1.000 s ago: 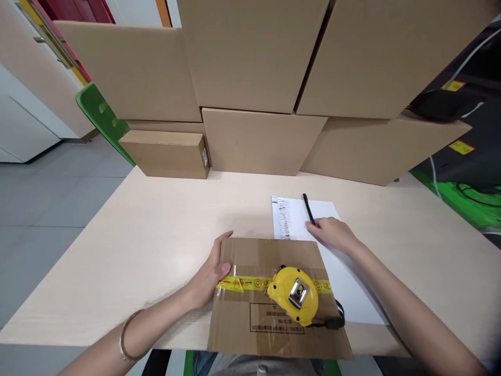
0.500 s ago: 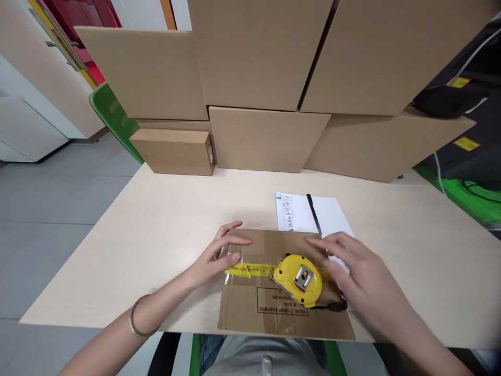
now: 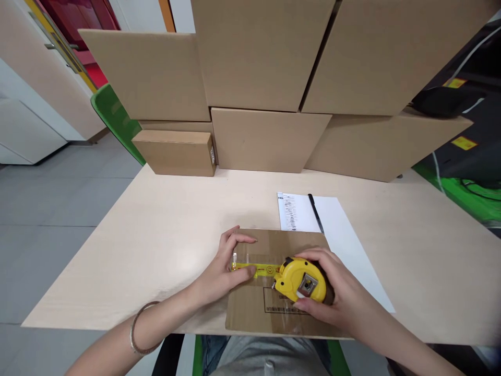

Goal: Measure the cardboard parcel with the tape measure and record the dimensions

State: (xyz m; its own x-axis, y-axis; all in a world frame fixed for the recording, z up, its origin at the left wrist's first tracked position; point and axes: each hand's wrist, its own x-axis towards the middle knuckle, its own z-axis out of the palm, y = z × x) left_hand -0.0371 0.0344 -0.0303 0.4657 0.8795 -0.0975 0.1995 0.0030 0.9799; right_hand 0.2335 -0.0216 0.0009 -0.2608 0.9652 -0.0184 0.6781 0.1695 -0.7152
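Observation:
A flat cardboard parcel (image 3: 274,245) with yellow smiley tape lies at the near edge of the table (image 3: 164,240). On it sits a yellow tape measure (image 3: 301,279). My right hand (image 3: 332,297) is wrapped round the tape measure's body. My left hand (image 3: 227,266) rests on the parcel's left end, thumb and fingers pinching the metal tip of the measure's blade (image 3: 250,268), which is drawn out a short way leftward along the yellow tape.
A white sheet (image 3: 344,245) with a black pen (image 3: 315,211) lies right of the parcel. Stacked cardboard boxes (image 3: 258,78) wall off the table's back, a small box (image 3: 174,151) at their left. A green chair (image 3: 113,120) stands behind.
My right hand left the pen and paper, came across and closed on the tape measure. My left hand shifted from the parcel's edge to pinching the blade tip, now pulled out leftward.

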